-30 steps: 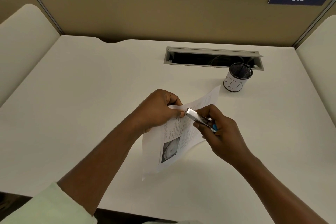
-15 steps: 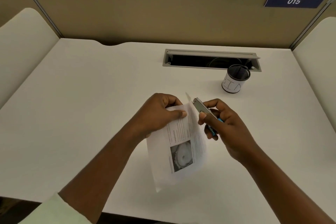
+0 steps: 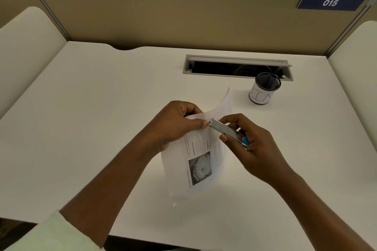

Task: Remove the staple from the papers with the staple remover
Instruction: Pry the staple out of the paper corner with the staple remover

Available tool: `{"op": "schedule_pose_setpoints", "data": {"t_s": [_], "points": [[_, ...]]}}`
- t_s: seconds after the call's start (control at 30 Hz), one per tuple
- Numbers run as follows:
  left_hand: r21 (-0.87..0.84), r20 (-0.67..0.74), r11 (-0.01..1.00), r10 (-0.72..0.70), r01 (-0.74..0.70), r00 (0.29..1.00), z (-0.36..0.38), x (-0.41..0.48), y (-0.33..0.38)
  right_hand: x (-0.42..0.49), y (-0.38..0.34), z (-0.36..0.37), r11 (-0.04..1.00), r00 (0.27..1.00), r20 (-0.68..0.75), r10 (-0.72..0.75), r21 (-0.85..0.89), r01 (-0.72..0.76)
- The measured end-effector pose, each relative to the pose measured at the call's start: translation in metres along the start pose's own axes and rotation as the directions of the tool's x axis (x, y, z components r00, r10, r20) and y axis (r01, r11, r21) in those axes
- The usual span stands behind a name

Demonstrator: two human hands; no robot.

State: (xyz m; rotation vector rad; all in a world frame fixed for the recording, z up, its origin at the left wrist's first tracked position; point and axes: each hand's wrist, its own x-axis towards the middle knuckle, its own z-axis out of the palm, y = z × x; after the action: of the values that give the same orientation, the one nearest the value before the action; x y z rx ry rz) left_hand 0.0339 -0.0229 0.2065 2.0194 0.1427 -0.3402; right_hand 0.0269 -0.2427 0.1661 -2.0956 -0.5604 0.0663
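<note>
The printed papers (image 3: 201,167) hang above the white desk (image 3: 102,128), with a grey photo on the lower part of the page. My left hand (image 3: 175,122) pinches their top corner between thumb and fingers. My right hand (image 3: 251,144) grips the metal staple remover (image 3: 226,131), which has a blue end. Its tip touches the papers right beside my left thumb. The staple itself is too small to make out.
A black mesh cup (image 3: 264,88) with a white label stands at the back right. Behind it an open grey cable slot (image 3: 237,67) is set into the desk. Beige partition walls enclose the desk at the back and sides.
The remover's tip was drawn away from the papers half a second ago and has come back to the corner by my left thumb. The papers swung and now hang more upright.
</note>
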Motion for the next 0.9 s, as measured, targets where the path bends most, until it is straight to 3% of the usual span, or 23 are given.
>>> {"op": "schedule_pose_setpoints", "data": {"t_s": [0.53,0.77,0.9], "points": [[0.079,0.018,0.996,0.028,-0.029,0.999,-0.0013,-0.0017,0.0041,0.0011,0.0001,-0.0049,0.991,0.998,0.014,-0.063,-0.114,0.065],[0.090,0.005,0.994,0.059,-0.059,0.998,0.0002,-0.0022,0.0040,0.0005,-0.0040,0.0017,1.000,1.000,-0.015,-0.017,0.015,0.018],[0.066,-0.003,0.996,0.067,-0.067,0.998,0.0013,-0.0042,0.0016,0.0000,-0.0053,0.0025,0.987,0.996,0.023,0.089,0.131,-0.091]]}}
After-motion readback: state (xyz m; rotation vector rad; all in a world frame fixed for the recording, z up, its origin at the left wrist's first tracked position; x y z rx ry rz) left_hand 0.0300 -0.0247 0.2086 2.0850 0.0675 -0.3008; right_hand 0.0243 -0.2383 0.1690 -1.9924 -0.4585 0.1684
